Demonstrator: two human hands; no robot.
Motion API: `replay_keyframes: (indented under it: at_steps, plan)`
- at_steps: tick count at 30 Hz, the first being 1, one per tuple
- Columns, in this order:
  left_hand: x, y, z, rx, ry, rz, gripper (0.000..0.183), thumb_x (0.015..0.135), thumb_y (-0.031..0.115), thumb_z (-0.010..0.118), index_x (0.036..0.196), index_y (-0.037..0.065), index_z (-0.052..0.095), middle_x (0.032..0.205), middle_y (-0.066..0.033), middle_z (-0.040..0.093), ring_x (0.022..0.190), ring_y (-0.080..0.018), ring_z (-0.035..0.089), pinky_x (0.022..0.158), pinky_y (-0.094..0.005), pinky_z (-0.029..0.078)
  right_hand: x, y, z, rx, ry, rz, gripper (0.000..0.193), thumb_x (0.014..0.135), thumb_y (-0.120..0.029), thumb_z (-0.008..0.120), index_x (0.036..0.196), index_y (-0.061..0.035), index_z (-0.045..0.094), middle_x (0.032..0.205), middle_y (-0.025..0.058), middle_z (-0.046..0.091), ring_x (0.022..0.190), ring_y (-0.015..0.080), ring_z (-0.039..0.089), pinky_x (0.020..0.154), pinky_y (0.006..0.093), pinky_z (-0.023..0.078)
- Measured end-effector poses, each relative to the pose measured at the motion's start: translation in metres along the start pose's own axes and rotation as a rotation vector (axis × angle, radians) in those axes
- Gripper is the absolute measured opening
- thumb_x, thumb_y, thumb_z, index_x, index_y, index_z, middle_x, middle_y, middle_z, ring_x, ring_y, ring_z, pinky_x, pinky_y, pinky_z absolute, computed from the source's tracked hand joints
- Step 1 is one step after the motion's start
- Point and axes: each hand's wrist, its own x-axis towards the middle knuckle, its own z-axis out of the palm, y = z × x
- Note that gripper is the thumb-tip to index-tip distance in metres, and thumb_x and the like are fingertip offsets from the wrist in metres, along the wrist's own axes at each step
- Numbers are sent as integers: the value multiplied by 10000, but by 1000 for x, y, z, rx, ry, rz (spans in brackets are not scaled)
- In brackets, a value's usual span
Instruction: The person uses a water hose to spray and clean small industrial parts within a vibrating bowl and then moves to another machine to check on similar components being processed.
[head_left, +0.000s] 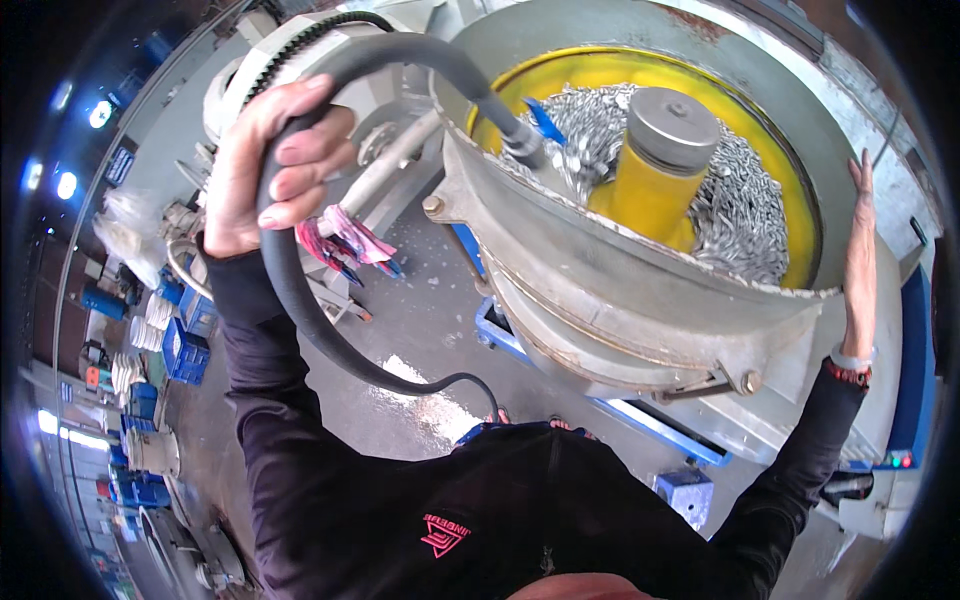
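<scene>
My left hand (285, 160) is wrapped round a thick black hose (290, 285), which arches over into a big round metal tub (620, 262). The hose ends in a grey metal nozzle (522, 143) with a blue lever (543, 120), low over a mass of small shiny metal pieces (740, 215). A yellow lining (790, 165) surrounds these pieces. From the middle rises a yellow column with a grey metal cap (675, 125). My right hand (861, 240) rests with fingers stretched out against the tub's right outer side, partly seen edge-on.
Pink and blue rags (345, 243) hang on a frame left of the tub. White granular material (425, 405) lies spread on the floor near my feet. A small blue box (685, 495) stands below the tub. Blue crates (185, 350) and white stacks line the left side.
</scene>
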Motion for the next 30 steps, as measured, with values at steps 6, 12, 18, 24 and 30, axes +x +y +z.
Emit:
replay_keyframes:
  at_steps: [6,12,18,24,30]
  plan:
    - [-8,-9,20,390,291,347,198,876,168,427,735,32,398,493,34,306,342,-13,251,213,-148,217,0,-16,-2,14,-3,14,607,879,-545,199,1353,-169,244,1346,135,307,1269,244,242,1050,388,138]
    - [16,-53,43,431,403,478,155,872,150,423,782,26,398,488,40,289,327,-19,236,221,-158,206,-1,-10,-2,26,-69,38,631,847,-606,174,1354,-235,234,1351,96,314,1286,256,203,1049,455,119]
    - [22,-95,42,319,389,532,280,831,124,502,1060,-22,439,491,14,319,324,-58,297,264,-193,269,-1,-17,-6,24,-85,89,633,847,-603,202,1351,-222,250,1340,109,328,1279,258,220,1046,446,136]
    - [2,-104,40,235,364,457,423,792,60,534,1174,-52,389,485,22,325,318,-51,295,260,-192,263,0,-20,1,76,-111,99,597,870,-534,295,1344,-172,270,1319,167,332,1243,278,285,1018,388,226]
    - [-16,-88,52,43,33,354,431,794,41,490,1138,-148,311,442,5,318,265,-53,293,190,-191,262,1,-17,-3,128,-131,80,554,898,-455,323,1343,-131,268,1302,195,350,1225,270,318,1003,344,254]
